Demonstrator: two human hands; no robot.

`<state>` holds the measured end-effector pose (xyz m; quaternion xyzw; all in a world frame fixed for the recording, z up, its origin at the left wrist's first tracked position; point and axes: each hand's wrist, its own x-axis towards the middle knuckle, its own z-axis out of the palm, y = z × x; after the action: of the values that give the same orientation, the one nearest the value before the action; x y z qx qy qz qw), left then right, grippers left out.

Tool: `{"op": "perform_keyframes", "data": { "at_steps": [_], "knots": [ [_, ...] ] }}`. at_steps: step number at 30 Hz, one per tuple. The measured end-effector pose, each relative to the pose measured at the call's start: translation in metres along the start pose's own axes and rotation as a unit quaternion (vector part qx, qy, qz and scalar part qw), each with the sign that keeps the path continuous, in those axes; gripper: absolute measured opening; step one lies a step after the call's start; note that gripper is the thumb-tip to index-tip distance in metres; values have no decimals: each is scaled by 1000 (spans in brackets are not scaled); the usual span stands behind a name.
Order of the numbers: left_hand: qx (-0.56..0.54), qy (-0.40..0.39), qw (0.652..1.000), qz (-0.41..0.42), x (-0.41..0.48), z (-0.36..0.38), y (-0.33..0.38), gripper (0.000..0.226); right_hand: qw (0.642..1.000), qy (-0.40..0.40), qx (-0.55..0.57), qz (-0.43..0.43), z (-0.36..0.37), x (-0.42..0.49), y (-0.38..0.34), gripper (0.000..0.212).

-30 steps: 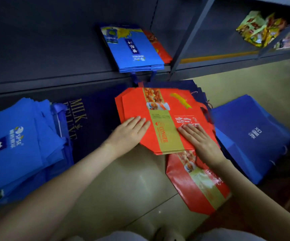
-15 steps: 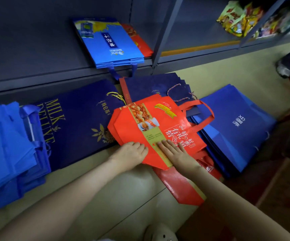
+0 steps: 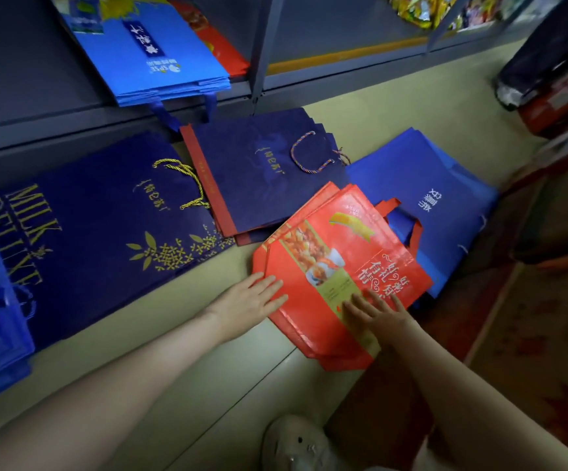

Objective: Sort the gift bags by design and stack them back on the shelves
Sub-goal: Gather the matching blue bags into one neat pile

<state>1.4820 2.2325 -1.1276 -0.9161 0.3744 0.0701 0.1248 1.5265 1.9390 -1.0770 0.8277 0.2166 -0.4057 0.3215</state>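
Floor (image 3: 187,368) below shelf (image 3: 38,120): left hand (image 3: 248,302) and right hand (image 3: 376,316) lie flat, fingers straight (slightly spread), pressing red bag stack (image 3: 313,300) beside navy bags (image 3: 262,178).

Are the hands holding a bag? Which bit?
Nothing is gripped. The left hand presses flat on the red bags near their left edge; the right hand presses flat on top.

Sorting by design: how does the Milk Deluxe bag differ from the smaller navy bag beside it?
The Milk Deluxe bag is larger, with gold flowers and a yellow cord handle; the smaller navy bag has a red strip and a multicoloured cord. Both are navy, lying flat.
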Motion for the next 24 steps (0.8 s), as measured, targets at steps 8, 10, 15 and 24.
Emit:
{"op": "perform_keyframes", "data": {
  "at_steps": [8,10,15,24],
  "knots": [
    [-30,-13,998,-56,0,-3,-4,67,961,218,168,8,-21,19,-26,63],
    [-43,37,996,-71,-4,-5,-11,69,947,256,194,-2,-33,19,-36,71],
    [-88,104,977,-164,-28,-17,-46,73,922,325,209,-32,-90,30,-60,74],
    [-122,143,882,-431,-142,-47,-162,66,869,438,203,-108,-314,36,-151,78]
  ]
}}
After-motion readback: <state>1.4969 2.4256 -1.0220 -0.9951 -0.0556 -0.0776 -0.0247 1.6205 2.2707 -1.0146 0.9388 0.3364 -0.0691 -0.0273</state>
